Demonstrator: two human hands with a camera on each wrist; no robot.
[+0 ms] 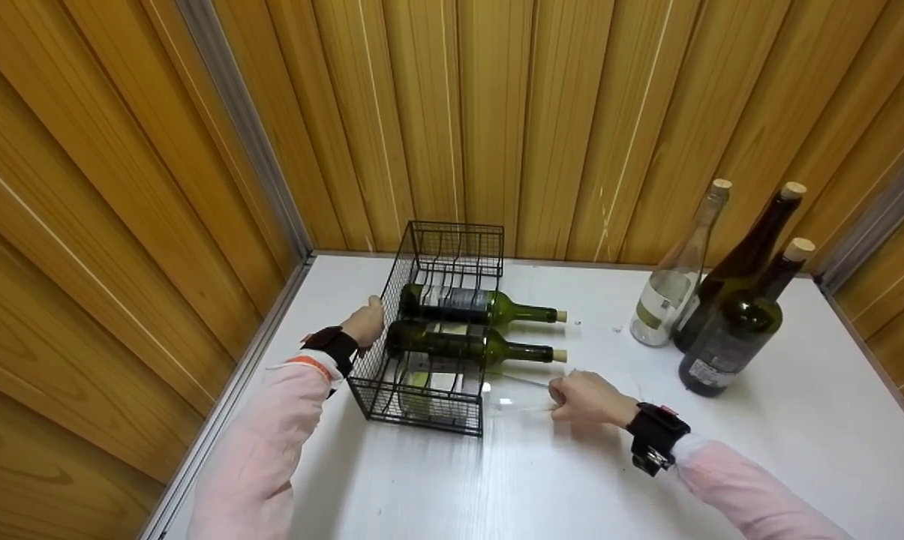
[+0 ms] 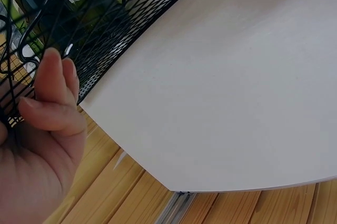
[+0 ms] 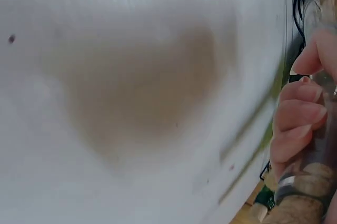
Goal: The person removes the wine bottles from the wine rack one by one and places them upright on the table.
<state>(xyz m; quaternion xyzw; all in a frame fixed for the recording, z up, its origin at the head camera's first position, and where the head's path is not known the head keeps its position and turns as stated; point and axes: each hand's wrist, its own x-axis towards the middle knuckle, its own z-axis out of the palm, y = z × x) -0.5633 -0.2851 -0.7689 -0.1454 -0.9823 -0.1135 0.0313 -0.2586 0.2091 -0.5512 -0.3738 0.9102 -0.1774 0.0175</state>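
Observation:
A black wire wine rack [image 1: 421, 424] stands on the white table with two green wine bottles [image 1: 523, 311] lying in it, corks pointing right. In the nearest slot lies a clear glass bottle [image 1: 508, 397] with a pale label. My right hand [image 1: 590, 397] grips that bottle's neck; in the right wrist view the fingers [image 3: 300, 111] curl round the glass, close to the cork [image 3: 297, 211]. At the rack's left mesh side my left hand [image 1: 365, 322] holds on to the mesh. Its bent fingers [image 2: 50, 77] lie against the wire in the left wrist view.
Three corked bottles stand upright at the right: a clear bottle [image 1: 650, 307], a dark brown bottle [image 1: 748, 251] and a dark green bottle [image 1: 729, 345]. Wood-plank walls [image 1: 557, 112] enclose the back and sides of the white table [image 1: 572, 487].

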